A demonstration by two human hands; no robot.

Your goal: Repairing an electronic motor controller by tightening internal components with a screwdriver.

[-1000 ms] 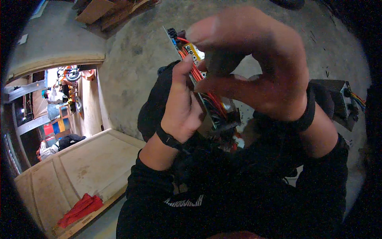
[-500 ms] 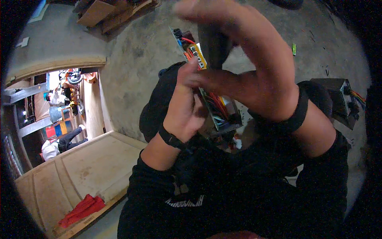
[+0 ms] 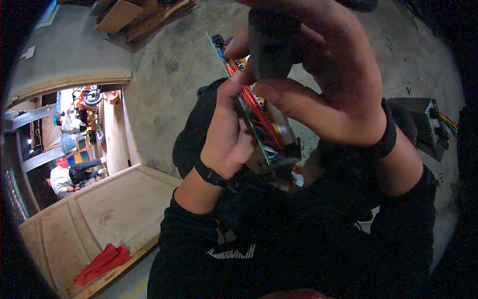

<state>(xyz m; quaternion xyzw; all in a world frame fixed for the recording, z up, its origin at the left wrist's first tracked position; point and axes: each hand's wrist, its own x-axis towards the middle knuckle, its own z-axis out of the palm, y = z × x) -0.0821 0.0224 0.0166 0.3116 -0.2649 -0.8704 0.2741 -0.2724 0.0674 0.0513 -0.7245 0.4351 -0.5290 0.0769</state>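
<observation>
I hold a narrow circuit board point(image 3: 276, 146) with red, orange and other wires point(image 3: 259, 114) in my left hand point(image 3: 224, 139), its thumb lying along the board's long edge. It slants from upper middle toward my lap. My right hand point(image 3: 333, 94) is curled over its upper part, around a dark object point(image 3: 269, 42) that I cannot make out, with fingertips near or on the board; contact is unclear.
A metal box with coloured wires point(image 3: 416, 119) sits at the right. Cardboard point(image 3: 114, 17) lies at the back. On the left are a pale panelled board point(image 3: 119, 199), a red cloth point(image 3: 102, 264) and a doorway showing people point(image 3: 62, 179) and a motorbike point(image 3: 92, 94).
My right hand has shifted right since half a second ago and curled its fingers down toward the board. A person in the doorway has moved their legs.
</observation>
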